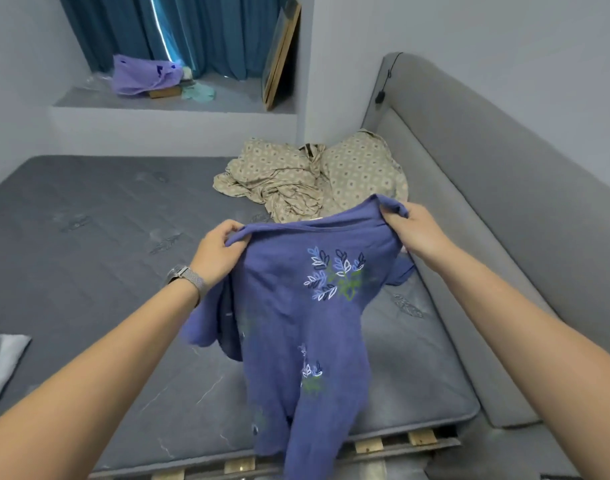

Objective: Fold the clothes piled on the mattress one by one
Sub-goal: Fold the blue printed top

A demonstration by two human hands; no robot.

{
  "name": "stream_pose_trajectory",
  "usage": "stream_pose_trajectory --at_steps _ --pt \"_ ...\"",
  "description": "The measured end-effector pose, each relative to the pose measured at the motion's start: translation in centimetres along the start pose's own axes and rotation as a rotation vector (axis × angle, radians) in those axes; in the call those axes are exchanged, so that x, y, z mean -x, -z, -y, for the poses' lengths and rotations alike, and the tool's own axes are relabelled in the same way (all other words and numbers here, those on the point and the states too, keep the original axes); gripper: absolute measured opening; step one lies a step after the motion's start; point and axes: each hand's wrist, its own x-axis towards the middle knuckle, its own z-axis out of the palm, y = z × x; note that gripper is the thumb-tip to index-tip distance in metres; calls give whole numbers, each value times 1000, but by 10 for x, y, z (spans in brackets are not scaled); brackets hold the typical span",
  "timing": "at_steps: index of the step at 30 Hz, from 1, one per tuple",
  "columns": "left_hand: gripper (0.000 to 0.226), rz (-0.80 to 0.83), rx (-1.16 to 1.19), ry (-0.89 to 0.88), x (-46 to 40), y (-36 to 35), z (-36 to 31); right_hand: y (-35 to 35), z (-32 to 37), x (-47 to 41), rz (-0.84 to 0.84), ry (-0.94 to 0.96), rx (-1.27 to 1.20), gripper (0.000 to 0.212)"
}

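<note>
- Left hand pinches one shoulder of the blue shirt; right hand pinches the other.
- Shirt hangs below both grips, over the mattress.
- Beige clothes lie beyond.

A blue-violet top embroidered with white, blue and green leaves hangs at the centre of the frame, held up by its shoulders and drooping to the lower edge over the grey mattress. A crumpled beige patterned garment lies on the mattress, upper centre.
</note>
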Motion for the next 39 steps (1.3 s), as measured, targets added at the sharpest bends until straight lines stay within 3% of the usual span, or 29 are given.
stream_pose_trajectory --at_steps 2,5,6,8,11,13,15,17,19,21,23,25,27,29,30,32,35,37,39 --pt "14 -19 -6 -30 -6 -12 -8 8 -25 -22 20 -31 -31 41" --pt "42 205 -276 -6 -17 -35 -14 29 -59 -55 92 -29 19 42" --pt "50 313 -439 22 -21 -44 -14 37 -70 -63 146 -16 48 42" --pt "60 455 -719 124 -26 -62 -10 48 -90 -69 304 35 121 21" --pt "58 544 -849 244 -17 -86 9 47 -128 -66 594 19 240 22" --pt "54 608 -771 285 -8 -93 32 41 -155 -64 727 -34 309 44" --pt "64 653 -595 310 -6 -89 47 32 -168 -65 739 -106 292 53" --pt "73 624 -322 351 -13 -80 57 22 -170 -65 651 -146 226 41" --pt "65 626 -79 424 -20 -73 61 13 -168 -64 599 -204 122 22" --pt "54 672 74 458 -22 -70 64 10 -170 -62 759 -268 130 49" --pt "53 747 77 502 -15 -65 69 6 -171 -48 1116 -417 255 55" --pt "55 973 -103 553 -4 -57 78 -1 -170 -30 1489 -645 412 52" --pt "48 1434 -420 569 5 -50 84 -8 -169 -18 1748 -710 477 46" --pt "33 1769 -580 544 -1 -44 85 -13 -160 -29 1810 -744 419 44" --pt "24 1778 -562 562 -10 -43 85 -16 -156 -42 1785 -768 312 43" --pt "9 1508 -501 561 -38 -51 92 -26 -157 -82 1624 -758 154 46" --pt "9 923 -649 395 -98 -85 135 -68 -184 -154 1221 -533 419 61" --pt "18 548 -794 374 -132 -121 179 -113 -227 -197 981 -319 680 43" --pt "26 234 -832 452 -153 -158 221 -156 -273 -226 762 -243 793 31"
